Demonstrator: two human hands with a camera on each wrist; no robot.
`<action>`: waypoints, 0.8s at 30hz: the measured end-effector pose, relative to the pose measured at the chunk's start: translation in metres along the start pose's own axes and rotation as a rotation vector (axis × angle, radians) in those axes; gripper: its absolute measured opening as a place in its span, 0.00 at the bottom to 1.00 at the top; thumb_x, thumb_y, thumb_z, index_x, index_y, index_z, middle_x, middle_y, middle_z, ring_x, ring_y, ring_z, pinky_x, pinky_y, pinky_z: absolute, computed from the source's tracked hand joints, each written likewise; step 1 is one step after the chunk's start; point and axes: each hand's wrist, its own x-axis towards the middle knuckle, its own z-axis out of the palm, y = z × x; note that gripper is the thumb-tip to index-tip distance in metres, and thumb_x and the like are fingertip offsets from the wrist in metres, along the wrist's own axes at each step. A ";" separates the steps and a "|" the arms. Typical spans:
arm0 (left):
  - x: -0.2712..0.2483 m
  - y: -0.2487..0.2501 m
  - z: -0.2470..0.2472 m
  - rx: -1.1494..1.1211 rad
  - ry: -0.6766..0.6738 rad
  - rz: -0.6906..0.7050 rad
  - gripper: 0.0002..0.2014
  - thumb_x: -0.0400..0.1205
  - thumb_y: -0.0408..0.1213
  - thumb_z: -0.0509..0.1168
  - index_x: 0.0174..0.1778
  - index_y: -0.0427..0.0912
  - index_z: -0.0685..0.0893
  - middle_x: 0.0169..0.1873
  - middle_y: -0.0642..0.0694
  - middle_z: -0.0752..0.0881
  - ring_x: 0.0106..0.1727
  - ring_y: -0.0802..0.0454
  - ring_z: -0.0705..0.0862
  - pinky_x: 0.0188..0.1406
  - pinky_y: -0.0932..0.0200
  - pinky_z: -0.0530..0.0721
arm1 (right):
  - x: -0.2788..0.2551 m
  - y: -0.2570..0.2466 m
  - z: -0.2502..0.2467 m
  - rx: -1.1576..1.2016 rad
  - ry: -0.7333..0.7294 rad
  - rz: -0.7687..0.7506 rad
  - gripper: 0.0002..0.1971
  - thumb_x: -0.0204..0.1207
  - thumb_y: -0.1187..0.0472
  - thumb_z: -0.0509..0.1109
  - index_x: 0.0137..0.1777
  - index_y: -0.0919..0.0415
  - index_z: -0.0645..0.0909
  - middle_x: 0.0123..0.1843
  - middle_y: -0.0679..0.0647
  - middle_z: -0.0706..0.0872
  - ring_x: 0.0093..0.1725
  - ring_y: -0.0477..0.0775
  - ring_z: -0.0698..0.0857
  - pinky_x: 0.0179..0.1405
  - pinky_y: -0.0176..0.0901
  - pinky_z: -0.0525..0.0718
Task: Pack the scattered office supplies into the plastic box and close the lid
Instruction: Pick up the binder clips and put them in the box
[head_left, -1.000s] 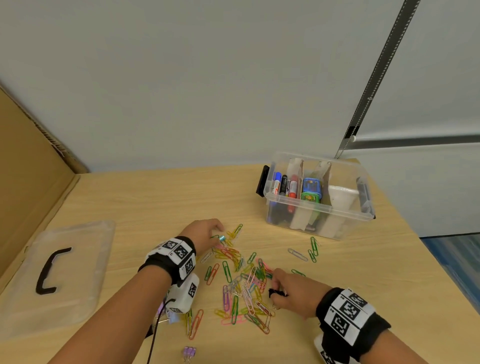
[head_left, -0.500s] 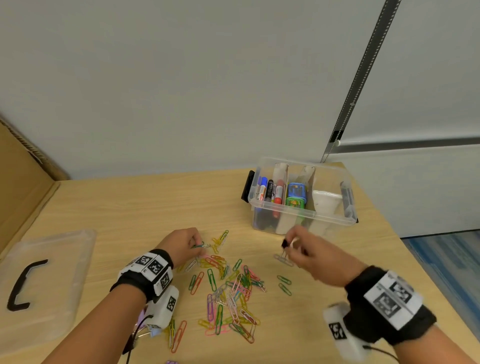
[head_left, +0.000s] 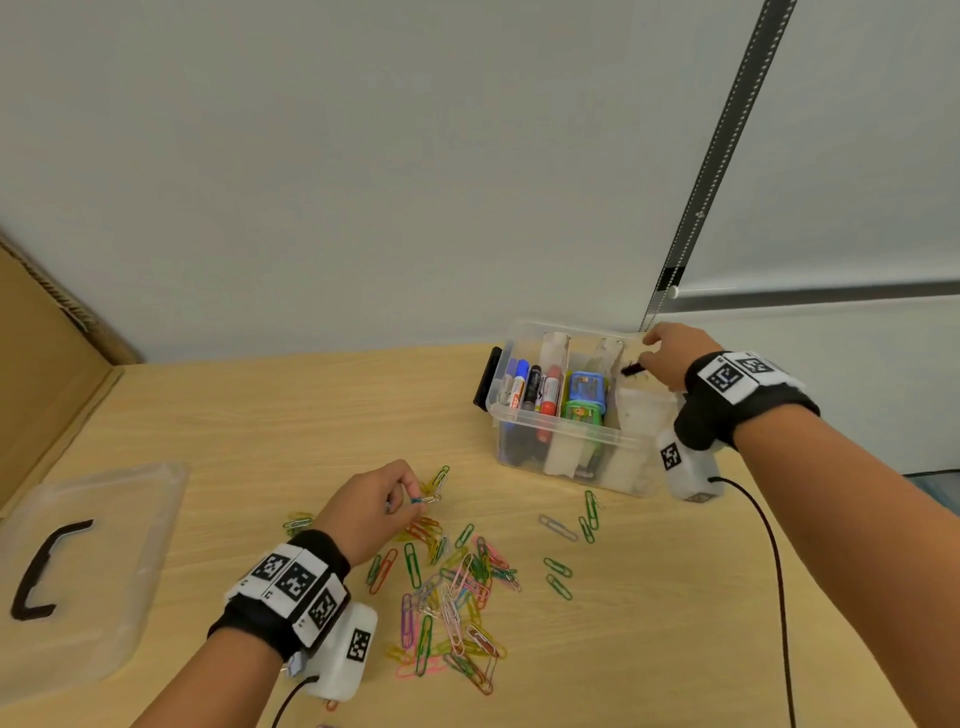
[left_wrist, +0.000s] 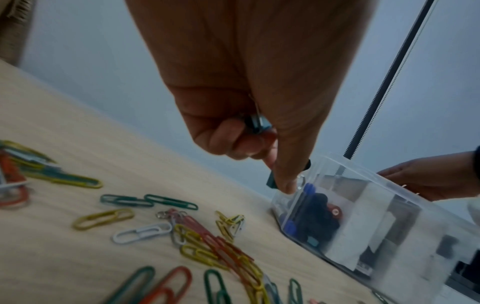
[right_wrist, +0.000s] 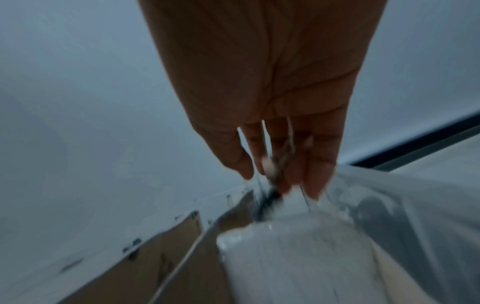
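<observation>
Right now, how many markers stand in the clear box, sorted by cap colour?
Blue-capped markers: 2
Black-capped marker: 1
Red-capped marker: 1
Total: 4

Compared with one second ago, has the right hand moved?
Yes. The right hand has gone from the paper clips on the table up to the plastic box, now above its right end.

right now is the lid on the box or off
Off. The lid lies flat on the table, far left of the open plastic box.
</observation>
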 end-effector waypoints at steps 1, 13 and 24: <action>-0.002 0.002 0.002 -0.009 0.004 0.005 0.06 0.78 0.41 0.69 0.41 0.48 0.78 0.23 0.53 0.72 0.25 0.58 0.72 0.33 0.60 0.73 | 0.002 0.000 0.000 -0.055 -0.027 -0.009 0.19 0.81 0.59 0.60 0.70 0.64 0.76 0.67 0.64 0.81 0.63 0.65 0.82 0.65 0.54 0.80; 0.000 0.086 0.006 -0.031 0.064 0.153 0.06 0.79 0.44 0.68 0.42 0.54 0.75 0.24 0.54 0.72 0.27 0.58 0.72 0.29 0.66 0.71 | -0.072 0.058 0.072 0.184 0.256 -0.095 0.27 0.84 0.56 0.50 0.83 0.57 0.55 0.84 0.56 0.58 0.81 0.59 0.62 0.78 0.54 0.64; 0.170 0.261 0.055 0.572 -0.016 0.403 0.10 0.82 0.32 0.59 0.59 0.39 0.75 0.54 0.38 0.84 0.54 0.38 0.84 0.45 0.50 0.78 | -0.087 0.055 0.094 0.446 0.426 -0.140 0.28 0.85 0.61 0.49 0.84 0.55 0.52 0.86 0.49 0.54 0.80 0.47 0.63 0.64 0.39 0.71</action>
